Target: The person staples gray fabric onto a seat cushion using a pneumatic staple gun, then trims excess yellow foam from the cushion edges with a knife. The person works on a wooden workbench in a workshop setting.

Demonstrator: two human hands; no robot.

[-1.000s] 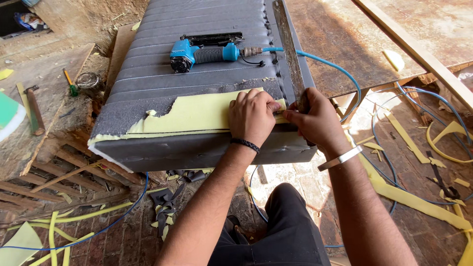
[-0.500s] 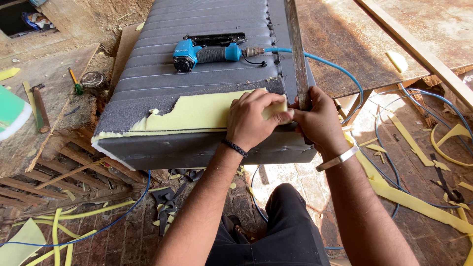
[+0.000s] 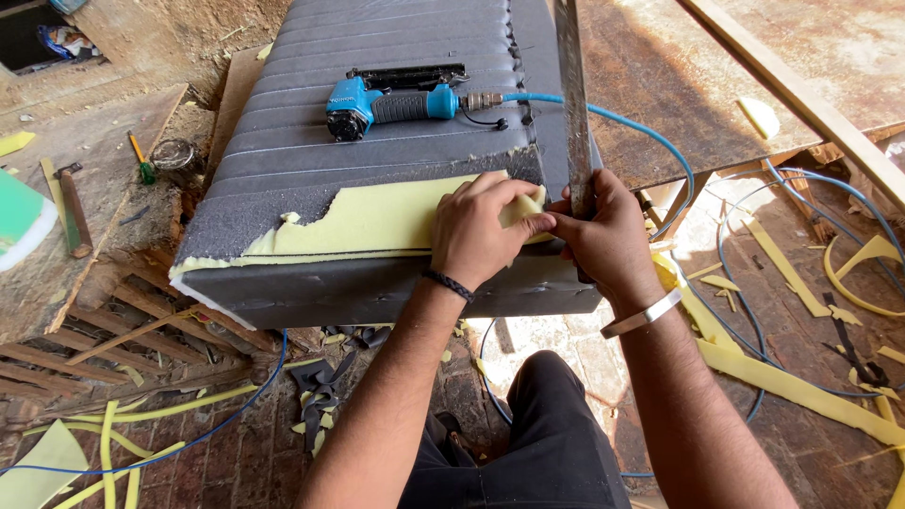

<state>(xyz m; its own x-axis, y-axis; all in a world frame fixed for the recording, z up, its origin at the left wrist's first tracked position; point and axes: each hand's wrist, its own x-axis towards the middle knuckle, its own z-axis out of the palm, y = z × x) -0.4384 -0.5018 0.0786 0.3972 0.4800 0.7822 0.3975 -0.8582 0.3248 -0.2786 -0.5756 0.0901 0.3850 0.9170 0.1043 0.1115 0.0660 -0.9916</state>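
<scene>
A grey ribbed upholstered cushion [image 3: 377, 104] lies in front of the person, its cover peeled back near the front edge to bare a strip of yellow foam [image 3: 377, 221]. The left hand [image 3: 485, 231] rests on that foam at the cushion's right front corner, thumb and fingers pinched on the foam's end. The right hand [image 3: 608, 236] sits just beside it, fist closed round a long flat metal blade [image 3: 570, 94] that stands upright along the cushion's right side. On top of the cushion lies a blue pneumatic staple gun [image 3: 396, 99], its blue air hose [image 3: 650, 141] trailing off right and down to the floor. Yellow foam offcuts [image 3: 792, 382] litter the brick floor. A hammer [image 3: 74, 207] lies to the left on a wooden board.
</scene>
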